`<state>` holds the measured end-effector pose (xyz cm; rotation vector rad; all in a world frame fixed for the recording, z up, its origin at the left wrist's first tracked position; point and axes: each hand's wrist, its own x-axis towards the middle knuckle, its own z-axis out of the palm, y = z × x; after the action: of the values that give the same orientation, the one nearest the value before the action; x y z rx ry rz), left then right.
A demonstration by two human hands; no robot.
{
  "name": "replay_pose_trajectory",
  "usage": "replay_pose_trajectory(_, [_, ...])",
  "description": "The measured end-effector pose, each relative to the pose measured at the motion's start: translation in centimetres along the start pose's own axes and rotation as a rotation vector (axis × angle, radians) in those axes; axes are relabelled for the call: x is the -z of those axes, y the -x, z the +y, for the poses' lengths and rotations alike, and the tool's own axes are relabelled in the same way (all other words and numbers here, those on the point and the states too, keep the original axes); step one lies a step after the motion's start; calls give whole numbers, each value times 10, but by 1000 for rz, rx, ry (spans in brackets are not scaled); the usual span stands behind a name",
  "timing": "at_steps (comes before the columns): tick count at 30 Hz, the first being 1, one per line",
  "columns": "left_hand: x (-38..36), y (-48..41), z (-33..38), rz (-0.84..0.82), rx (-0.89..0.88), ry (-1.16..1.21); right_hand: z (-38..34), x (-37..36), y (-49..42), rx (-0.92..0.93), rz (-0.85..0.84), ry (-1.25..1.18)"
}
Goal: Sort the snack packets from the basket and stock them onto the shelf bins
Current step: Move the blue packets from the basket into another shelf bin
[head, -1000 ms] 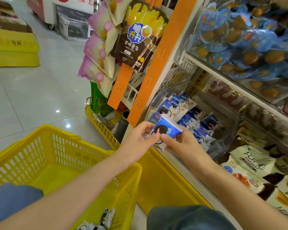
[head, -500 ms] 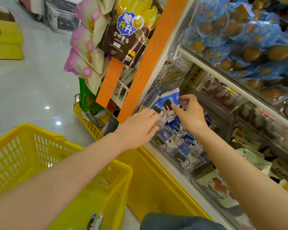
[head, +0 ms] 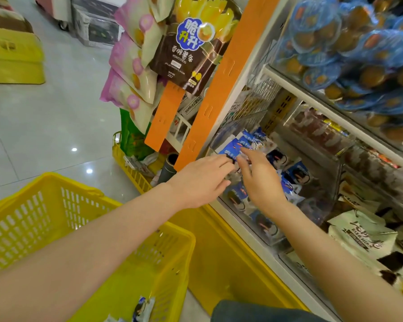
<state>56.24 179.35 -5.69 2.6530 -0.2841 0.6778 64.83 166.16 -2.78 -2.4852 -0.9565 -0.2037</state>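
Cannot make out basket packets point(head: 142, 307) cropped at the bottom edge, nor blurred blue-wrapped snacks point(head: 363, 47) at upper right.

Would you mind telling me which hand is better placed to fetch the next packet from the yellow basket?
Left, probably: the left hand has its forearm crossing above the yellow basket, where a packet lies. The right hand is farther over, fingertips on the blue packets in the bin.

Two hands point(head: 203, 180) point(head: 262, 182), two orange strips point(head: 165, 117) point(head: 219, 89) (packets point(head: 247, 142) uncountable).

potato-stick bag point(head: 191, 49) hanging | pink bags point(head: 126, 63) beside | orange strip point(head: 219, 89) | tiled floor point(head: 44, 126)
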Motion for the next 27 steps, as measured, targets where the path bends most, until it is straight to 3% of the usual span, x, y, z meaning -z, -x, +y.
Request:
replay_pose_trajectory(5, [12,32,-10,30,-10,-31,-10,-9,48,179,-60,216])
replay_pose_trajectory(10, [14,97,-39,2,64,-109,-39,-41,79,341,-33,101])
replay_pose_trajectory(13, [1,138,-56,-51,171,-95,-53,-84,95,333,-240,15])
replay_pose_trajectory(18, [-42,230,-92,-414,421,30,-57,-181,112,247,-616,-124])
replay_pose_trajectory(23, [-96,309,-117,-768,633,232,-37,-278,135,-1,-1064,-17])
replay_pose_trajectory(27, [-144,329,-124,-991,752,383,-10,-324,148,-117,-1271,140])
